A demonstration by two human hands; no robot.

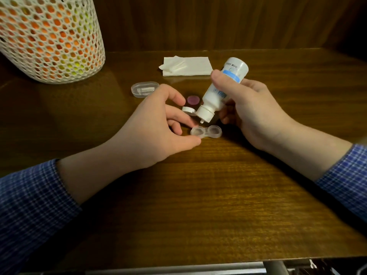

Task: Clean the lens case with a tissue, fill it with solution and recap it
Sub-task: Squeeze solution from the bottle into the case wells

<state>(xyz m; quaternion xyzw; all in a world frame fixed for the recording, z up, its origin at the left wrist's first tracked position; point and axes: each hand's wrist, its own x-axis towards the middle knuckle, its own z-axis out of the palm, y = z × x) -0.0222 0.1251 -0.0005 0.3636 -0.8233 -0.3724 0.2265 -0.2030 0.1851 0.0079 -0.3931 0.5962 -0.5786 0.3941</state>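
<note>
We note a glossy wood-grain table [218, 195]; clear smooth plastic lens case [206, 132]; white glossy plastic bottle [218, 92]; matt paper tissue [188, 66]; checked cloth sleeves [33, 199]; white plastic mesh basket [49, 36].

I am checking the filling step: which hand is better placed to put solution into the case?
Right: it grips the solution bottle tilted, nozzle just above the lens case. The left hand only pinches the case.

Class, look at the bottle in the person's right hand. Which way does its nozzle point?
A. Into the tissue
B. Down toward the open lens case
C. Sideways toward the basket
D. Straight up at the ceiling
B: the right hand holds the bottle tilted, nozzle down, just above the left well of the uncapped lens case, which the left hand steadies on the table.
</note>
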